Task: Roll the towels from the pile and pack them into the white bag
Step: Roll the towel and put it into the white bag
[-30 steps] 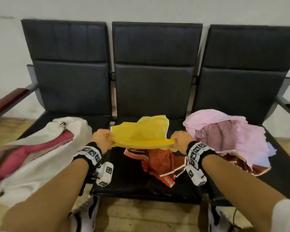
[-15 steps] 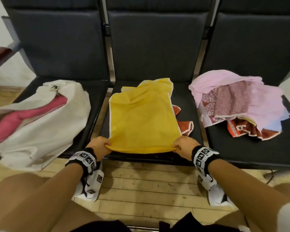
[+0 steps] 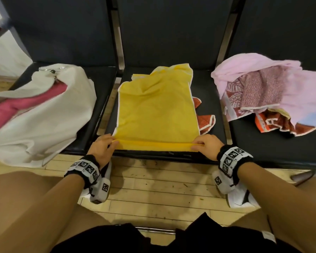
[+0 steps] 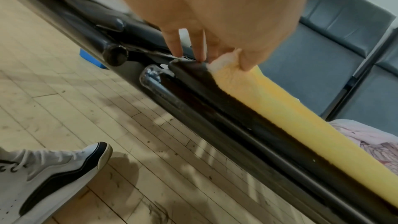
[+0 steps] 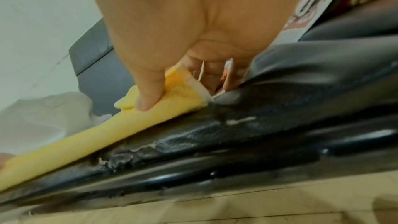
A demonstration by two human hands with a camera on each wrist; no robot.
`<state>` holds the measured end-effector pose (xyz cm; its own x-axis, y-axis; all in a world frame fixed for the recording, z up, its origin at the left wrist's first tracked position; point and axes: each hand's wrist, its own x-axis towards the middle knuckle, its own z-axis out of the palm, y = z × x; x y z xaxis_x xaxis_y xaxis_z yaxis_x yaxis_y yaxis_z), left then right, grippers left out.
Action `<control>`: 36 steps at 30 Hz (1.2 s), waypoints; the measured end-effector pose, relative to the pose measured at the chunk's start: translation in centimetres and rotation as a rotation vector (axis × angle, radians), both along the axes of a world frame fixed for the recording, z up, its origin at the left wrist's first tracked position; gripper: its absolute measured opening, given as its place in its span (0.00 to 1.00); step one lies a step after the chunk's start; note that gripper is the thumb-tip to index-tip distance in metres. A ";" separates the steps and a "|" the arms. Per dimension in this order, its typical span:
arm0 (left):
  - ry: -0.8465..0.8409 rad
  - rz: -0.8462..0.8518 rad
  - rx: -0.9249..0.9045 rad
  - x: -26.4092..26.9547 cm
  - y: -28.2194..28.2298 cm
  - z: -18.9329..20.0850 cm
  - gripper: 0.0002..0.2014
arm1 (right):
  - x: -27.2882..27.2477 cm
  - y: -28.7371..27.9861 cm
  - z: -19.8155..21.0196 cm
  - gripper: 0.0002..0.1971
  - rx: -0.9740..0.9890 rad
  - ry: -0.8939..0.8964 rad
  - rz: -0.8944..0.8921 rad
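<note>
The yellow towel [image 3: 157, 110] lies flat on the middle seat [image 3: 211, 108], its near edge turned over into a narrow roll that both hands pinch at its ends: the left hand [image 3: 102, 147] at the left corner, the right hand [image 3: 206, 144] at the right. An orange patterned towel [image 3: 205, 121] peeks out beneath it. The white bag [image 3: 44, 114] lies on the left seat, the towel pile [image 3: 270, 92] on the right.

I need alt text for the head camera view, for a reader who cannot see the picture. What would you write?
Two hands, left hand and right hand, pinch the near edge of a yellow towel spread on the middle black seat, its first fold just turned over. A white bag lies on the left seat, a towel pile on the right one.
</note>
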<state>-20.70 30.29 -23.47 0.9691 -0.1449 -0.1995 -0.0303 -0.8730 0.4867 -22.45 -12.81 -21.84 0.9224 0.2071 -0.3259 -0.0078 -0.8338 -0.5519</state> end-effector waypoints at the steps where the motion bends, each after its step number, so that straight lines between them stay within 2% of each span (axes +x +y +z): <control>1: -0.029 0.024 -0.010 -0.3 -0.1 0.0 0.28 | -0.2 0.1 0.0 0.08 0.030 0.002 -0.046; 5: -0.101 0.103 0.027 -1.1 -0.3 -0.3 0.14 | -0.8 1.1 -0.9 0.10 0.070 -0.036 -0.178; 8: -0.062 0.196 0.024 -1.2 -1.1 0.1 0.07 | -1.1 1.9 -1.5 0.10 0.052 -0.068 -0.283; 10: -0.033 0.287 -0.013 -1.2 -1.7 0.7 0.06 | -1.1 2.5 -1.5 0.14 0.016 -0.087 -0.319; 12: -0.112 0.290 0.055 -1.3 -2.2 1.1 0.09 | -1.3 3.0 -1.7 0.20 0.006 -0.119 -0.352; 13: -0.182 0.242 0.109 -1.4 -2.6 1.2 0.10 | -1.4 3.3 -1.8 0.22 -0.001 -0.159 -0.361; 15: -0.309 0.043 0.166 -1.5 -3.7 1.0 0.15 | -1.7 3.8 -1.7 0.23 -0.070 -0.336 -0.326; 17: -0.361 -0.229 0.140 -1.7 -5.1 0.1 0.20 | -1.8 4.3 -1.9 0.17 -0.159 -0.552 -0.163; 19: -0.317 -0.366 0.130 -2.2 -6.2 -0.8 0.19 | -1.9 4.7 -2.8 0.17 -0.208 -0.651 0.043; 22: -0.288 -0.309 0.090 -3.0 -6.5 -1.1 0.14 | -2.7 5.2 -3.9 0.19 -0.201 -0.544 0.143; 24: -0.297 -0.299 0.092 -3.2 -6.4 -1.1 0.13 | -3.3 5.4 -3.6 0.12 -0.190 -0.515 0.098; 28: -0.323 -0.288 0.137 -2.8 -6.3 -1.1 0.11 | -3.2 5.3 -3.2 0.08 -0.185 -0.545 0.048; 32: -0.289 -0.273 0.181 -2.6 -5.9 -1.1 0.16 | -2.3 5.2 -3.1 0.10 -0.231 -0.536 0.093; 36: -0.208 -0.186 0.214 -2.3 -6.2 -1.0 0.20 | -2.7 5.8 -1.7 0.16 -0.258 -0.504 0.034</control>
<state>-23.00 24.12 -24.43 0.9533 -0.2987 -0.0456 -0.2774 -0.9249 0.2601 -25.18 -7.00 -23.51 0.9713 0.2116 0.1086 0.2332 -0.9373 -0.2590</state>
